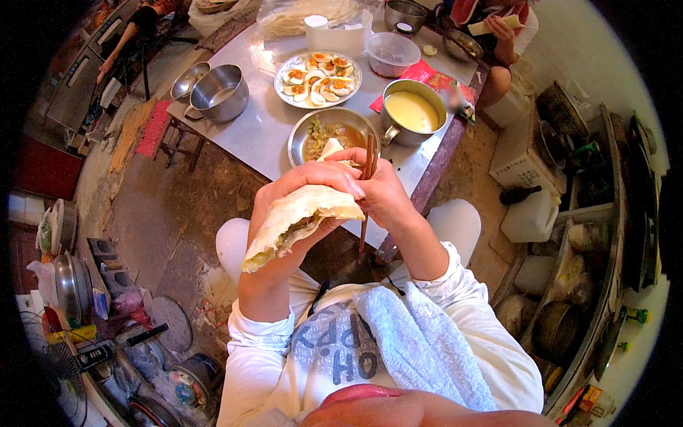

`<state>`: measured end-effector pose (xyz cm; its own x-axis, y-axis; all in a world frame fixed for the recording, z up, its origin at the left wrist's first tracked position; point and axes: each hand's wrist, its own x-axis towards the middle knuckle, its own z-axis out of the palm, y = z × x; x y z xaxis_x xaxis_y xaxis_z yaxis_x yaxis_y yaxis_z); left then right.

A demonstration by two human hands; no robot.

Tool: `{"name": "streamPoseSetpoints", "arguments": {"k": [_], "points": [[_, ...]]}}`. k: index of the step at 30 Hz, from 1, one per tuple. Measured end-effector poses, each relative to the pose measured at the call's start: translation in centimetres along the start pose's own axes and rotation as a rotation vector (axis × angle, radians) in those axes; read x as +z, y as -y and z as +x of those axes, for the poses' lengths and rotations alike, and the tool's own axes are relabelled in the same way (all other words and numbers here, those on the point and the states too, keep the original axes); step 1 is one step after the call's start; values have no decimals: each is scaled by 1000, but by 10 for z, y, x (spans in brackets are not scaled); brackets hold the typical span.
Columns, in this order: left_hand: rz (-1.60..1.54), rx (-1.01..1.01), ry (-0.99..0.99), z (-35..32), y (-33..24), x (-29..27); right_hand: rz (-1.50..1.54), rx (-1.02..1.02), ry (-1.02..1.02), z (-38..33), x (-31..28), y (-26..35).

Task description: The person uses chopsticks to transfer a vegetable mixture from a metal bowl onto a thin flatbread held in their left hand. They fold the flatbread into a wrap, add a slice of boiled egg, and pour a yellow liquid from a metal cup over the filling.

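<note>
My left hand (302, 176) is wrapped around a folded flatbread (295, 217), its open end facing me and showing a greenish filling. Brown chopsticks (369, 160) stand nearly upright in my right hand (390, 196), whose fingers meet the left hand at the flatbread's far side. Just beyond my hands sits a metal bowl (292, 146) of chopped greenish vegetables in brown liquid. Behind it lies a white plate (280, 89) of halved eggs with orange yolks. To the right stands a metal mug (391, 130) of yellow liquid.
The table (263, 142) also carries an empty-looking metal cup (220, 96), a clear plastic tub (393, 51) and a red packet (420, 73). Across it, another person's hand (504, 32) holds a pale piece of food. Shelves with pans (558, 331) line the right wall.
</note>
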<state>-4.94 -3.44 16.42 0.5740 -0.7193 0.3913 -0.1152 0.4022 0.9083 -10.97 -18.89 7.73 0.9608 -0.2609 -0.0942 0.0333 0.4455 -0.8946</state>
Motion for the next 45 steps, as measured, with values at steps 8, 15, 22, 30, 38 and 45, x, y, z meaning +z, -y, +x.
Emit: {"name": "streamPoseSetpoints", "arguments": {"k": [8, 15, 22, 30, 38, 45], "points": [[-1, -6, 18, 1, 1, 0, 38, 9, -3, 0, -3, -3], [12, 20, 26, 2, 5, 0, 37, 4, -12, 2, -4, -4], [10, 22, 32, 4, 4, 2, 53, 13, -17, 2, -5, -3], [4, 20, 34, 4, 4, 1, 35, 5, -17, 1, -4, -2], [2, 32, 26, 2, 6, 2, 34, 5, -27, 2, -7, -4], [3, 19, 42, 4, 5, 1, 51, -1, -19, 3, -7, -6]]}}
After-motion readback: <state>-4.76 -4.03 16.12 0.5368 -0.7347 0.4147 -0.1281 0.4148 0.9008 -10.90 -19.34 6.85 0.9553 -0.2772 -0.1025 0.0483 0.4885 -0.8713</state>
